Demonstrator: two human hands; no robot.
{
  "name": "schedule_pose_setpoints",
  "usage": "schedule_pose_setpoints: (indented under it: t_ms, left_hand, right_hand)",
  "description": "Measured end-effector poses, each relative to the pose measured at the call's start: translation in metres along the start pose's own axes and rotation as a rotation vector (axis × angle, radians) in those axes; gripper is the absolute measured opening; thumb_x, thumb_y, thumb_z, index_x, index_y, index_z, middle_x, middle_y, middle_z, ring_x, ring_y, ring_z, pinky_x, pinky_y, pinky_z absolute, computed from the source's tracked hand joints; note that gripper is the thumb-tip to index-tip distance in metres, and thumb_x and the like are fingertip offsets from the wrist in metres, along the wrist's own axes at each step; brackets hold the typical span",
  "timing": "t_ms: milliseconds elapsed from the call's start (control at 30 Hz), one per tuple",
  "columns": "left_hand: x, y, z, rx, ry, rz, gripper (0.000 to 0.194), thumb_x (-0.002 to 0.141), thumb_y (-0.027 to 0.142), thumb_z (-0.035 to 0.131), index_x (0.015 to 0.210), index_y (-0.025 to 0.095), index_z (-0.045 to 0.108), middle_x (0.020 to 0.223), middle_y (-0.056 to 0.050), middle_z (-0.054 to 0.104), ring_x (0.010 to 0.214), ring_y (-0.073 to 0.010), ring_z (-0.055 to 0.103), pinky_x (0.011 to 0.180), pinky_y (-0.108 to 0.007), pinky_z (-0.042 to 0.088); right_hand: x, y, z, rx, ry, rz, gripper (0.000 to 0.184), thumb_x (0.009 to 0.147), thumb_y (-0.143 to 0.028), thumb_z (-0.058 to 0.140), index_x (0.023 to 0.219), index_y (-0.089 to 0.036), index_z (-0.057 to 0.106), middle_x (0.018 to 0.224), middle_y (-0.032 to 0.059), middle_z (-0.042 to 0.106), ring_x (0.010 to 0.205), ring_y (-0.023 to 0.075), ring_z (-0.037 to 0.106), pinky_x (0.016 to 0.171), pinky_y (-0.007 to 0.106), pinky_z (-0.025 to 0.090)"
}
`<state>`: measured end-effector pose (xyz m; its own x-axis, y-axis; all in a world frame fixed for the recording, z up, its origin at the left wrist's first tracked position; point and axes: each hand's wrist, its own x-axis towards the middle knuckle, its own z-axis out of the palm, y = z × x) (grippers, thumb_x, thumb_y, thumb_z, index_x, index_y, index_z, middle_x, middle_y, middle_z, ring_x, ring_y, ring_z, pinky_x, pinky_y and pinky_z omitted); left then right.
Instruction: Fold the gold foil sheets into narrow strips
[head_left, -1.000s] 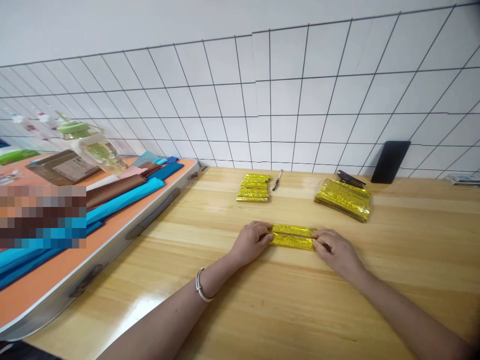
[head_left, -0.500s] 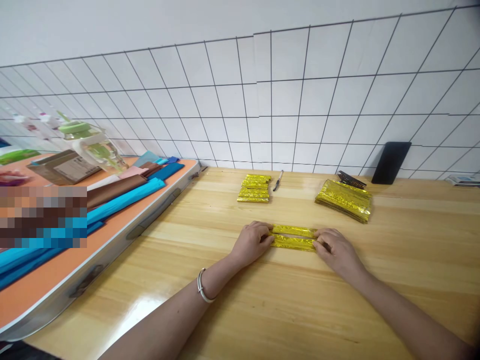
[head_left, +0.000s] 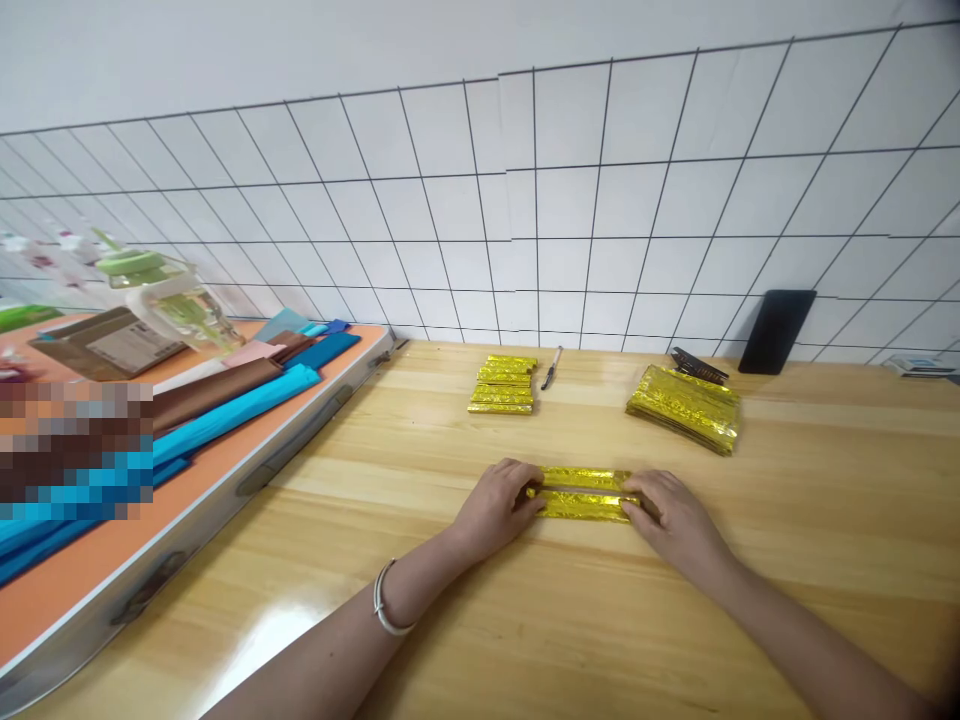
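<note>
A shiny gold foil sheet (head_left: 581,505) with folded edges lies flat on the wooden table, a narrow gap running along its middle. My left hand (head_left: 499,505) grips its left end, fingers curled over the far strip and thumb on the near one. At the opposite end, my right hand (head_left: 670,510) pinches the foil the same way. Beyond the left hand rest several folded gold foil strips (head_left: 504,385). Farther right sits a thick stack of gold foil sheets (head_left: 684,408).
A pen (head_left: 552,368) lies by the folded strips. Behind the stack are a black clip-like object (head_left: 699,366) and a black phone (head_left: 777,332) leaning on the tiled wall. To the left, an orange-topped table (head_left: 225,455) carries rolled coloured paper (head_left: 247,430), a cardboard box (head_left: 112,343) and a green-lidded bottle (head_left: 169,295).
The view has shifted slightly. Both hands still hold the foil's ends, and the gap between its two strips looks narrower now.
</note>
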<state>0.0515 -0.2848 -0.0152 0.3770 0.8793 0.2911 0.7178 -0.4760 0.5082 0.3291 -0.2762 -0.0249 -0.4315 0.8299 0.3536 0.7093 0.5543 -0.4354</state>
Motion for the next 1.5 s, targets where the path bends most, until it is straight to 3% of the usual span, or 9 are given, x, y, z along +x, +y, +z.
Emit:
schedule_pose_setpoints:
  t_ms: [133,267,733,1033,1167,1300,1500]
  left_hand:
    - [-0.003,0.003,-0.003,-0.01,-0.046,0.084,0.025,0.081,0.019,0.056,0.106,0.02,0.055,0.1,-0.006,0.061,0.094,-0.0203,0.052,0.084,-0.035,0.041]
    - [-0.002,0.004,-0.005,0.011,-0.048,0.107,0.036,0.081,0.018,0.055,0.117,0.021,0.052,0.115,-0.007,0.056,0.101,-0.0219,0.049,0.089,-0.037,0.04]
    - [0.003,-0.007,0.003,-0.042,-0.001,0.035,0.019,0.083,0.02,0.056,0.1,0.022,0.063,0.104,-0.005,0.061,0.097,-0.0197,0.052,0.086,-0.035,0.042]
    - [0.004,-0.001,-0.002,-0.074,-0.023,0.108,0.011,0.085,0.021,0.051,0.089,0.02,0.062,0.097,-0.005,0.063,0.093,-0.0178,0.054,0.085,-0.033,0.041]
    - [0.001,0.005,-0.008,-0.065,-0.056,0.147,0.015,0.084,0.031,0.054,0.09,0.019,0.061,0.101,-0.006,0.062,0.094,-0.0192,0.053,0.086,-0.035,0.041]
    - [-0.004,0.012,-0.012,-0.015,-0.103,0.173,0.032,0.081,0.046,0.055,0.099,0.02,0.06,0.106,-0.009,0.059,0.097,-0.0229,0.051,0.086,-0.038,0.039]
    - [-0.01,0.018,-0.014,0.048,-0.171,0.191,0.034,0.079,0.044,0.058,0.105,0.022,0.058,0.113,-0.007,0.057,0.103,-0.0245,0.049,0.09,-0.04,0.037]
  right_hand:
    - [-0.002,0.0,-0.002,-0.045,-0.034,-0.081,0.025,0.084,-0.02,0.049,0.109,-0.022,0.055,0.103,0.0073,0.061,0.098,0.0217,0.052,0.087,0.039,0.042]
    - [-0.001,0.0,-0.003,-0.112,-0.086,-0.081,0.036,0.085,-0.022,0.049,0.12,-0.021,0.051,0.107,0.0099,0.058,0.099,0.0235,0.051,0.086,0.04,0.043]
    - [0.006,0.003,-0.003,-0.026,-0.091,-0.054,0.02,0.083,-0.022,0.051,0.102,-0.024,0.06,0.095,0.0074,0.059,0.09,0.0221,0.051,0.078,0.038,0.043]
    - [0.004,0.001,-0.006,-0.013,-0.08,-0.094,0.01,0.084,-0.021,0.051,0.088,-0.023,0.06,0.089,0.0066,0.06,0.087,0.0214,0.053,0.076,0.037,0.043]
    - [0.002,0.0,-0.006,0.004,-0.072,-0.114,0.009,0.085,-0.022,0.05,0.088,-0.022,0.059,0.091,0.0069,0.06,0.088,0.021,0.053,0.076,0.037,0.043]
    - [0.001,-0.002,-0.007,-0.011,-0.091,-0.126,0.019,0.084,-0.027,0.053,0.102,-0.023,0.058,0.097,0.0076,0.061,0.091,0.022,0.052,0.079,0.038,0.044]
    - [0.0,-0.007,-0.01,-0.084,-0.136,-0.175,0.039,0.078,-0.04,0.061,0.113,-0.023,0.057,0.104,0.0103,0.059,0.094,0.0249,0.051,0.08,0.041,0.044]
